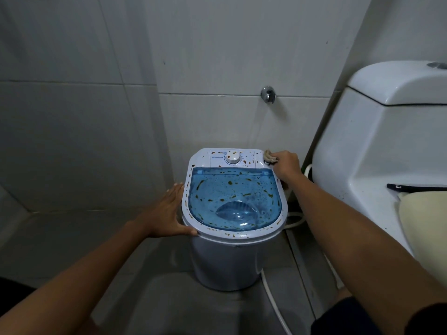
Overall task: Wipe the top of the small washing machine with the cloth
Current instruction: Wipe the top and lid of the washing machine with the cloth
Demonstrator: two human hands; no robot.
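The small washing machine (232, 257) stands on the tiled floor, white with a clear blue lid (233, 197) and a round dial (233, 157) at the back. Brown smears dot its top and lid. My right hand (286, 166) grips a crumpled beige cloth (269, 157) pressed onto the machine's back right corner. My left hand (169, 213) lies flat against the left rim of the machine, fingers spread, thumb along the front edge.
A white toilet tank (387, 141) and cream seat (425, 226) stand close on the right. A metal wall tap (268, 93) sits above the machine. A white hose (273, 298) runs across the floor on the right. Tiled walls close off the back and left.
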